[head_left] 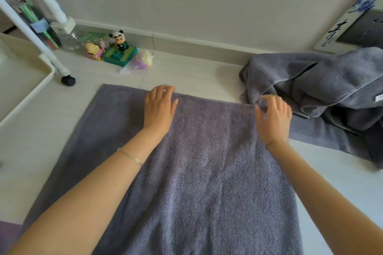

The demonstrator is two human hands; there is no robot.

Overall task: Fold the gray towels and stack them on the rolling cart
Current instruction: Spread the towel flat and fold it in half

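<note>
**Both hands at the far edge of the spread towel**

A gray towel (207,172) lay spread on the floor. The left hand (159,107) pressed flat and open on its far edge, while the right hand (273,116) pinched the far right corner. More gray towels (323,89) sat crumpled at right (the rolling cart (27,80) stood left).

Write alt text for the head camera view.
Two bare hands fold a gray towel on a pale floor: left hand pressed flat, right hand pinching the far corner. Crumpled gray towels lie right, a white rolling cart left.
</note>
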